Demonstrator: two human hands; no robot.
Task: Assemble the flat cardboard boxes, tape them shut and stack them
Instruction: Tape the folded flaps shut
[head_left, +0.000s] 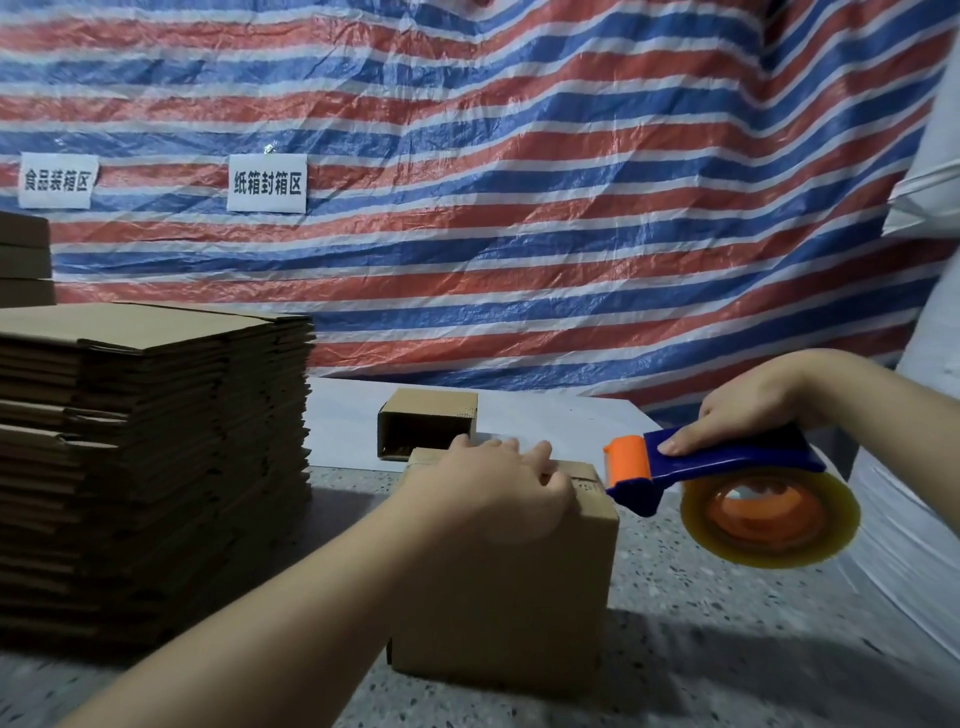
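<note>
An assembled cardboard box (509, 597) stands upright on the speckled table in front of me. My left hand (493, 483) lies on its top, fingers bent over the closed flaps. My right hand (748, 405) grips the blue handle of a tape dispenser (727, 467) with an orange roller and a roll of clear tape. The dispenser hovers just right of the box's top edge, roller end toward the box, not touching it. Behind it lies a smaller box (428, 428) on its side, open end facing me.
A tall stack of flat cardboard blanks (150, 467) fills the left of the table (727, 649). More boxes (23, 260) stand at the far left. A striped tarp (519, 182) with two paper signs hangs behind. A white pile (924, 493) rises at the right edge.
</note>
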